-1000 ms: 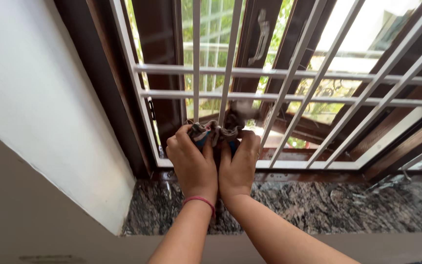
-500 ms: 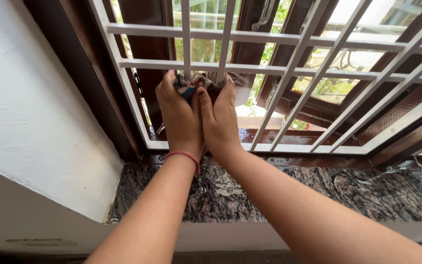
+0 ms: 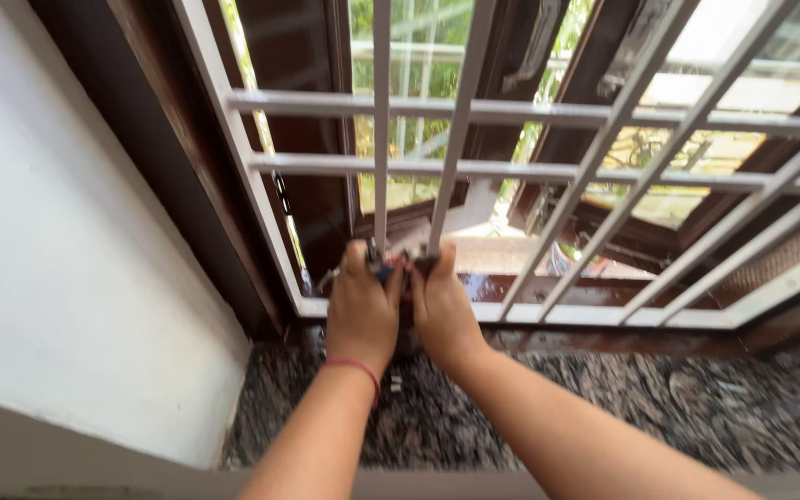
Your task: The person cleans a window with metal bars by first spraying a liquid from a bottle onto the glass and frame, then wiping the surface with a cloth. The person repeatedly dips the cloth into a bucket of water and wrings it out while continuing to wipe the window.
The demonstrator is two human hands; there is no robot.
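My left hand [image 3: 361, 310] and my right hand [image 3: 441, 308] are side by side low on a white metal window grille [image 3: 474, 168]. Both clutch a crumpled dark cloth [image 3: 398, 268] with a blue patch. The cloth is wrapped around two neighbouring vertical bars [image 3: 380, 139], just above the grille's bottom rail. Most of the cloth is hidden behind my fingers. A thin red band circles my left wrist.
A speckled granite sill [image 3: 622, 407] runs below the grille, and it looks wet near the frame. A white wall [image 3: 76, 268] stands at the left. Dark wooden window shutters [image 3: 298, 56] are swung outward beyond the bars, with greenery outside.
Both hands slid the cloth up the bars to the lower crossbar, then back down to the foot of the grille. The view shifted with them.
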